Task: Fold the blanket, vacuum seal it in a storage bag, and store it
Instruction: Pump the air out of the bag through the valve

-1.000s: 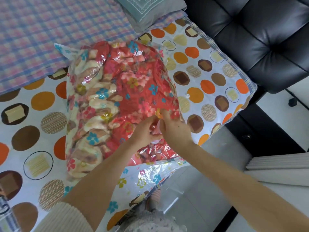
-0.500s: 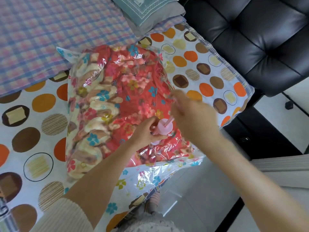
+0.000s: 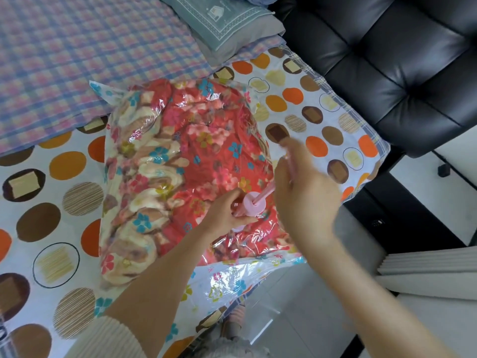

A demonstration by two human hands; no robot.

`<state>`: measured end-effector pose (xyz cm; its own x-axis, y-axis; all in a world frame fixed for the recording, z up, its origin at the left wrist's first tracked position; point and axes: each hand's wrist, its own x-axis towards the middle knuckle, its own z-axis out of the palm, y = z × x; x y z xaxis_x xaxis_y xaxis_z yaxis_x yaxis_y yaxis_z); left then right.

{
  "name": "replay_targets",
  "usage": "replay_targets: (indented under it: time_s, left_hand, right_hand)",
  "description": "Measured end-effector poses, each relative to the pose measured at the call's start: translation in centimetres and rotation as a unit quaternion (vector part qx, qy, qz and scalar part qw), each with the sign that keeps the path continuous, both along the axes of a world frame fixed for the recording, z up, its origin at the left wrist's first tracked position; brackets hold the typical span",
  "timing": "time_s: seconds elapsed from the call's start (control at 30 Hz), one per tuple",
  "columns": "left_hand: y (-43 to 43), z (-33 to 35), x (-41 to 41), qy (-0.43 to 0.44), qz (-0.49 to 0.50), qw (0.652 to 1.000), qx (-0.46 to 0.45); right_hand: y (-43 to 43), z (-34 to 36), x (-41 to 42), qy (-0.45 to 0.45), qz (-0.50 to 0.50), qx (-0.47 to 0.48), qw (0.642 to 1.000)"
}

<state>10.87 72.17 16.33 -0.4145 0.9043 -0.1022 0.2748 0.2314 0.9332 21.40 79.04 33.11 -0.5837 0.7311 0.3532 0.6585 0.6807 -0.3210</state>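
Head view: the blanket point(image 3: 196, 140), inside its bag point(image 3: 232, 277), lies on the bed point(image 3: 51, 177) before me. My left hand point(image 3: 224, 215) grips the pump point(image 3: 254, 206) near its right edge. My blurred right hand point(image 3: 307, 187) holds the plunger point(image 3: 268, 191), which slants up and right.

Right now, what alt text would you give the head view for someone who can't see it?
Two hands work a pink hand pump on a clear storage bag holding a red floral blanket: the left hand grips it, the blurred right hand holds the plunger rod. The bag lies on a spotted sheet.
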Motion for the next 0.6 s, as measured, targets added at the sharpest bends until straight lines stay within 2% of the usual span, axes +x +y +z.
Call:
replay_targets:
  time_s: [0.03,0.07,0.13,0.17,0.23,0.3,0.33,0.37,0.4,0.47,0.5,0.53,0.57,0.6]
  left_hand:
    - [0.0,0.0,0.2,0.003,0.000,1.000,-0.002]
    - [0.0,-0.1,0.4,0.010,-0.001,1.000,-0.001]
    - [-0.1,-0.2,0.6,0.017,-0.003,1.000,0.004]
    - [-0.1,-0.1,0.4,0.016,0.001,1.000,0.005]
    - [-0.1,0.0,0.0,0.011,0.004,1.000,-0.002]
    - [0.2,-0.1,-0.3,0.010,0.001,1.000,-0.011]
    - [0.3,0.0,-0.3,0.013,0.001,1.000,-0.013]
    - [0.4,0.0,-0.2,0.016,0.002,1.000,-0.014]
    - [0.4,0.1,-0.1,0.015,0.004,1.000,-0.014]
    - [0.4,0.2,0.2,0.009,0.006,1.000,-0.011]
    - [0.3,0.3,0.3,0.010,0.007,1.000,-0.011]
    - [0.3,0.5,0.3,0.013,0.009,1.000,-0.009]
    - [0.3,0.6,0.3,0.017,0.009,1.000,-0.006]
    - [0.3,0.5,0.2,0.018,0.008,1.000,-0.004]
  right_hand:
    - [-0.9,-2.4,-0.4,-0.070,-0.006,0.004,0.998]
    - [-1.5,-4.7,-0.7,-0.157,0.031,0.000,0.987]
    - [-0.9,-5.2,-0.5,-0.265,0.091,-0.056,0.958]
    - [0.0,-3.6,-0.5,-0.260,0.102,-0.073,0.957]
    - [1.0,1.4,-0.1,-0.145,0.114,-0.050,0.982]
    - [1.7,4.0,-0.4,-0.016,0.053,-0.024,0.998]
    - [1.6,3.1,-0.5,0.018,0.026,0.010,0.999]
    - [1.0,1.1,-0.7,-0.003,0.007,0.017,1.000]
    - [0.0,-1.3,-1.2,-0.065,-0.003,0.033,0.997]
    - [-0.9,-5.2,-1.3,-0.245,0.074,-0.002,0.967]
    - [-0.5,-5.3,-0.9,-0.288,0.104,-0.015,0.952]
    - [0.4,-4.3,-0.5,-0.284,0.118,-0.023,0.951]
    - [1.0,-2.3,-0.2,-0.224,0.120,-0.024,0.967]
    - [1.2,0.1,0.3,-0.148,0.119,0.015,0.982]
